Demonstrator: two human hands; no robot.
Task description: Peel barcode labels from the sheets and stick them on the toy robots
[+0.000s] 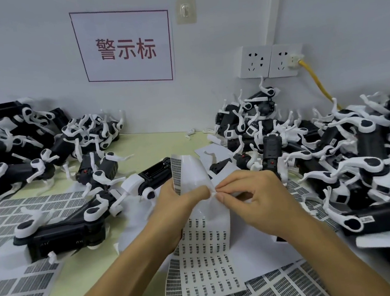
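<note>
We see one label sheet (206, 265) held up in the middle, bent over at its top, w/ rows of small barcode labels; its lower end lies near the front edge of the tabletop. More sheets (17, 241) lie flat at the left edge and at the front right (278, 289). Black-and-white toy robots (59, 226) are piled at back left and along the right side (336, 156).
</note>
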